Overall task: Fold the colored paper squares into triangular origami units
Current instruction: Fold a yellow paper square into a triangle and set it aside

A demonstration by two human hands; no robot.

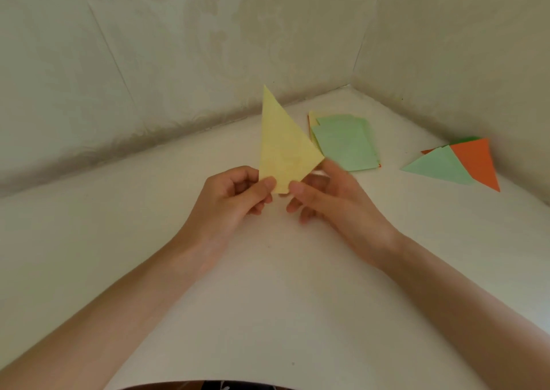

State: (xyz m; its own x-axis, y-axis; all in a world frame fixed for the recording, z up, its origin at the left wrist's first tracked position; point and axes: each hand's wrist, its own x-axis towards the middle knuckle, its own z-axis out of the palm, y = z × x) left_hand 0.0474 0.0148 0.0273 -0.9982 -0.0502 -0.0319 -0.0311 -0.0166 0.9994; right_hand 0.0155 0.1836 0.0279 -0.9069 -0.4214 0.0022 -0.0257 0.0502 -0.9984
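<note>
My bare forearms reach out over the white table [268,285]. My left hand [235,193] pinches the bottom corner of the yellow triangle [282,145] – thumb on the near face, curled fingers behind it. My right hand [333,199] meets it at the same corner, thumb tip pressed on the paper just beside my left thumb, the other fingers loosely bent behind and under the right edge; that hand is a little blurred. The folded sheet stands upright above both hands, off the table, its long point up.

Beyond it, on the table, lies a loose stack of paper squares [345,142], pale green on top, yellow and orange edges peeking out. Further right – well apart – lie finished units: a pale green triangle [437,166] overlapping an orange triangle [476,160]. Behind everything, patterned cream walls [178,47] meet in a corner.
</note>
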